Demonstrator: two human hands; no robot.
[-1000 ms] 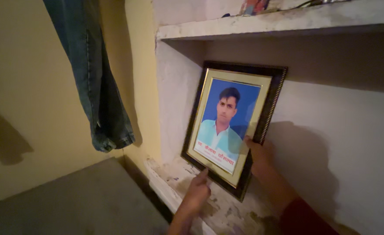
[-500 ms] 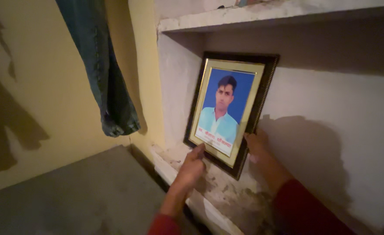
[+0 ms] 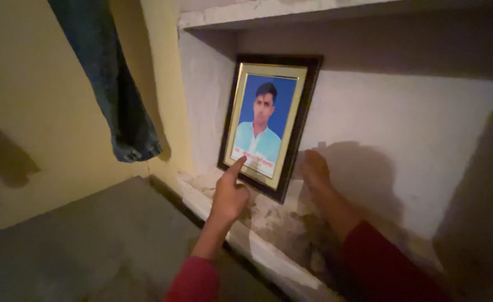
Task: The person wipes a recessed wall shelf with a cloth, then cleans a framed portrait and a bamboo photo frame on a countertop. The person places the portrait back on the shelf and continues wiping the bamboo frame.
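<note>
A framed portrait photo [image 3: 266,120], with a dark outer frame and gold inner border, stands on a worn white ledge [image 3: 274,229] in a wall niche and leans back against the wall. My left hand [image 3: 230,196] has its index finger stretched out, touching the frame's lower front edge, with the other fingers curled in. My right hand [image 3: 315,170] lies flat against the wall just beside the frame's lower right side, dim in shadow, not gripping it. Both my sleeves are red.
A white shelf [image 3: 246,11] roofs the niche. A pair of blue jeans [image 3: 112,95] hangs on the yellow wall to the left. A grey flat surface [image 3: 90,240] lies below the ledge at lower left. The niche's right side is in dark shadow.
The frame now leans upright against the wall. My right hand has come off its right edge and rests beside it. My left hand shifted to touch the lower edge with one finger.
</note>
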